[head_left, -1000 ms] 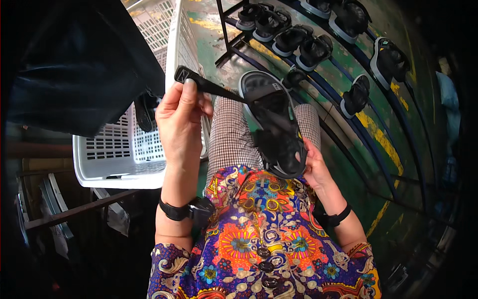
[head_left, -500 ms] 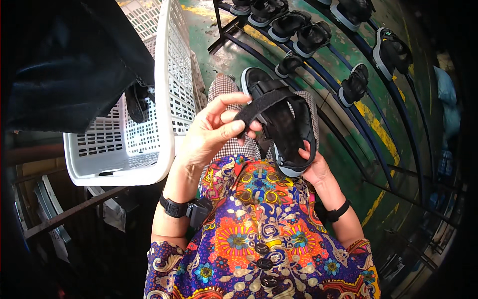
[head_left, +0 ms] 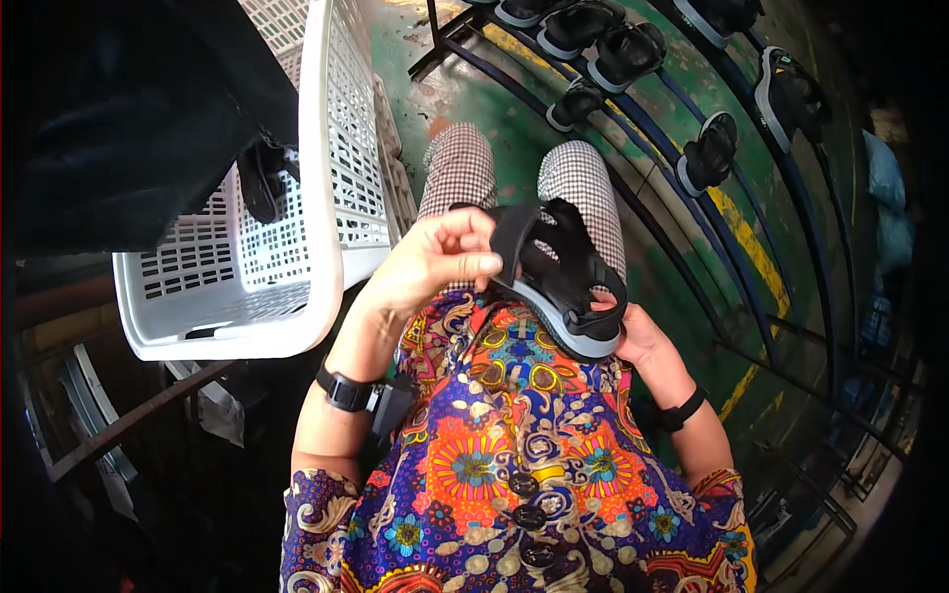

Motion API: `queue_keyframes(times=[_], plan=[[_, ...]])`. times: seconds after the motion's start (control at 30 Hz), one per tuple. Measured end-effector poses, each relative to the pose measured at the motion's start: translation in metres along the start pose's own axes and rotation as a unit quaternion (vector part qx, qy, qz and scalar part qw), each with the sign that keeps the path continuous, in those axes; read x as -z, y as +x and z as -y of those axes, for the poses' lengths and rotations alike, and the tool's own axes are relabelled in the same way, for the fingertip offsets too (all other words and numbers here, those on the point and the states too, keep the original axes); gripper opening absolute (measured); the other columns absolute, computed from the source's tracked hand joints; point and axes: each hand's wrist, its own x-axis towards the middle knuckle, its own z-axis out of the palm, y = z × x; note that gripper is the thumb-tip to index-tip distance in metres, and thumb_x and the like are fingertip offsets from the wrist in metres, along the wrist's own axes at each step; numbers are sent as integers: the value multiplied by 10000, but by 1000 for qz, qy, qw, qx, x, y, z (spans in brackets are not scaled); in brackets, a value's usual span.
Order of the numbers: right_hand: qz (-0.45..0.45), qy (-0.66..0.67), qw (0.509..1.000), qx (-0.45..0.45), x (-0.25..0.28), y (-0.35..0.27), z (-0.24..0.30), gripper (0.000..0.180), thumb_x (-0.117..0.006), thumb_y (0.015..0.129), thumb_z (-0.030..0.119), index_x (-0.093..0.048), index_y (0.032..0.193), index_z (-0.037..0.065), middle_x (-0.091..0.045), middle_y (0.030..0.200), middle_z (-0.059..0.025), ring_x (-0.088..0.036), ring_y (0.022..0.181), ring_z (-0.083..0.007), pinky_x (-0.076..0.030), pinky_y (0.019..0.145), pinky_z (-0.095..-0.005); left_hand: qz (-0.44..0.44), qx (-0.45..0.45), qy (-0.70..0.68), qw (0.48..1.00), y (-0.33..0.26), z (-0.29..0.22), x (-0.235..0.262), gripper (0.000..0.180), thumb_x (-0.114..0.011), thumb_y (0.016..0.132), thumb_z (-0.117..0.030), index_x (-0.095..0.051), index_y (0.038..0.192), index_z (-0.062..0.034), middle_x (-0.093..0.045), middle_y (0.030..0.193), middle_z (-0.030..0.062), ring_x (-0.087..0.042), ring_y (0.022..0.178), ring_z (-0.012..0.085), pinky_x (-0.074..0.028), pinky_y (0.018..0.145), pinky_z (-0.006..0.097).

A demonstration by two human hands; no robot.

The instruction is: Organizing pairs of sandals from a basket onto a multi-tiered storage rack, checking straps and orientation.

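A black sandal (head_left: 565,259) with a grey sole is held over my lap, tilted so the sole's side shows. My left hand (head_left: 450,252) pinches one of its wide black straps between thumb and fingers. At the heel end, my right hand (head_left: 633,331) grips the sandal, thumb over the heel rim and fingers around the sole. The toe end is partly hidden behind the strap and my left hand.
A white plastic basket (head_left: 324,198) stands at my left, with a black sandal (head_left: 259,183) in it and black sheeting (head_left: 129,128) hanging over it. At right, a dark metal rack (head_left: 682,203) carries several black sandals (head_left: 631,51).
The sandal has turned and tipped so that its sole side faces me, with its toe lower in view. My left hand still pinches a strap, now drawn close to the sandal.
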Motion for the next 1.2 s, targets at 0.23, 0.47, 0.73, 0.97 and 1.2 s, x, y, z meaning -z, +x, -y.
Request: queue_keyframes(times=[0.23,0.47,0.73,0.97,1.2], plan=[[-42,-262,963,-38,-6,-20,25,363,-562,917,156,-530,1240,-6,-643,1089,-101,-657,876,-176,-561,751,-319,-1,10,48,999,34,30,7,147,-695,846,-117,-616,953,-53,-632,849,-13,-585,775,65,-479,738,221],[-245,-640,667,294,-45,-45,57,226,-613,870,92,-648,1084,29,-665,915,-56,-626,766,-123,-495,691,-250,5,-12,-27,1000,38,45,8,131,-682,859,-110,-619,960,-56,-610,831,-34,-562,730,48,-475,710,198],[-89,-711,556,423,-154,-29,28,216,-750,703,68,-619,873,53,-612,852,-56,-625,773,-207,-504,637,-297,0,-6,-57,998,43,49,-4,147,-682,860,-127,-602,963,-59,-609,851,-17,-567,722,64,-478,678,207],[-133,-727,528,419,-141,-3,20,232,-746,701,83,-552,826,62,-587,777,-49,-604,607,-232,-476,543,-326,-2,9,-96,995,40,47,-3,125,-664,870,-123,-633,962,-43,-636,898,1,-588,760,83,-493,677,230],[-139,-685,594,398,-139,-3,20,246,-757,703,60,-555,843,50,-620,773,-58,-629,621,-209,-486,548,-305,42,73,0,996,51,38,10,101,-662,865,-142,-637,865,-44,-626,800,-9,-575,661,78,-492,645,229]])
